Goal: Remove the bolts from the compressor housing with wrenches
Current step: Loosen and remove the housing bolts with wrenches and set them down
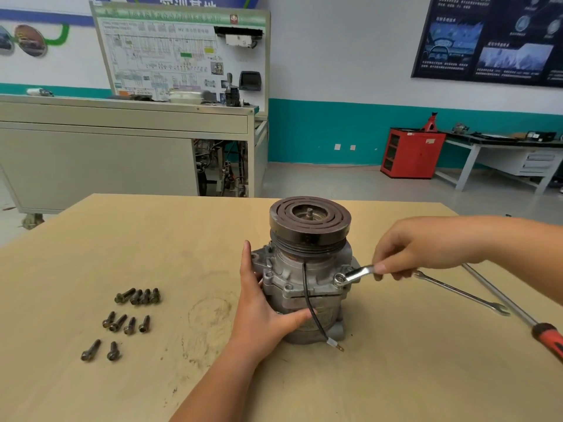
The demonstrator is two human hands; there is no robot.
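A grey metal compressor (304,275) stands upright on the wooden table (152,239), its dark pulley (310,219) on top and a black wire (307,300) hanging down its front. My left hand (259,309) presses against the housing's left side, thumb across the lower body. My right hand (420,251) pinches a silver wrench (355,274), whose ring end sits on a bolt at the housing's right flange. Several removed bolts (128,318) lie in rows on the table to the left.
A second wrench (463,293) and a red-handled tool (518,312) lie on the table under and behind my right forearm. Beyond the table stand a grey training bench (122,132), a red cabinet (411,153) and a workbench (502,147).
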